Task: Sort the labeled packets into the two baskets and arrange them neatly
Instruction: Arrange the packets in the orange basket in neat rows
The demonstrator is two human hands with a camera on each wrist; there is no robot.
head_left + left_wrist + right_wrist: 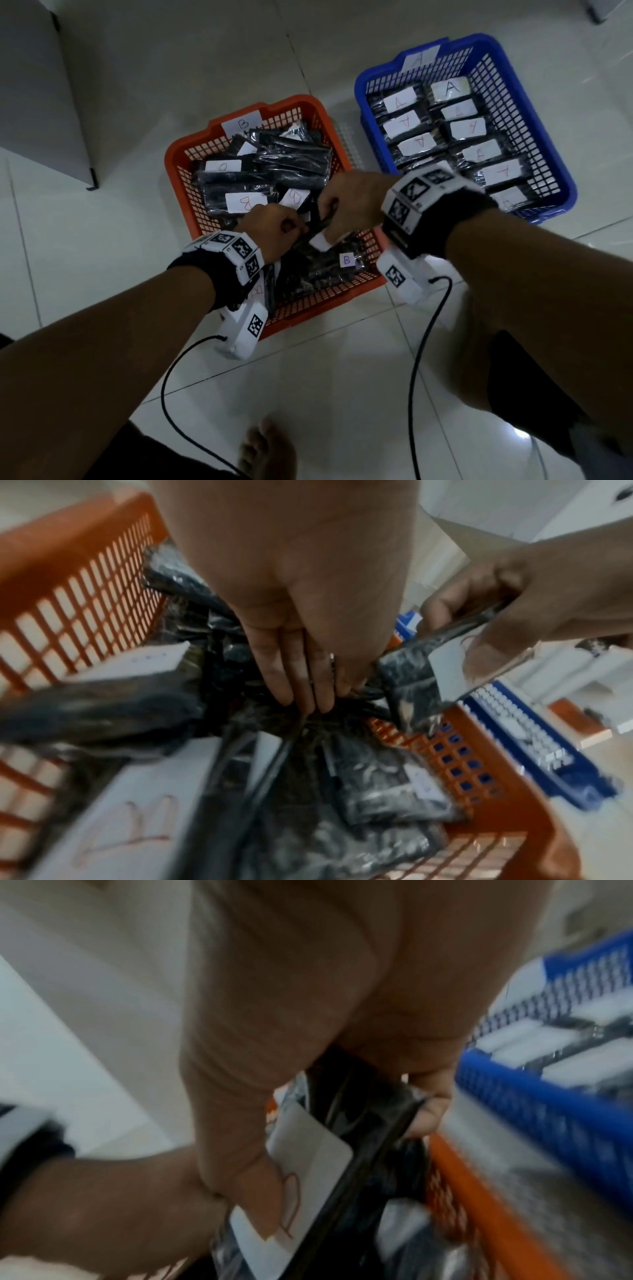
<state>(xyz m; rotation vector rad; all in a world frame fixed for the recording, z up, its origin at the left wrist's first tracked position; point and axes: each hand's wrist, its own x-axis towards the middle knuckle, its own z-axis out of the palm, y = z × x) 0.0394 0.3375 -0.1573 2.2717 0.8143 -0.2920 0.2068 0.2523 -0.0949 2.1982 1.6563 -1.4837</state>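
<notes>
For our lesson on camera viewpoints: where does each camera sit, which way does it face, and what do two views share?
Head: on the head, looking down at the orange basket, blue basket, both forearms and a bare foot.
Left wrist: on the left wrist, facing along the left hand into the orange basket; the right hand shows too.
Right wrist: on the right wrist, facing along the right hand, blurred.
Shared: both wrist views show the held packet.

My head view looks steeply down on both baskets from above. Each wrist view sits close behind its fingers, facing forward – both share the orange basket (479,753).
</notes>
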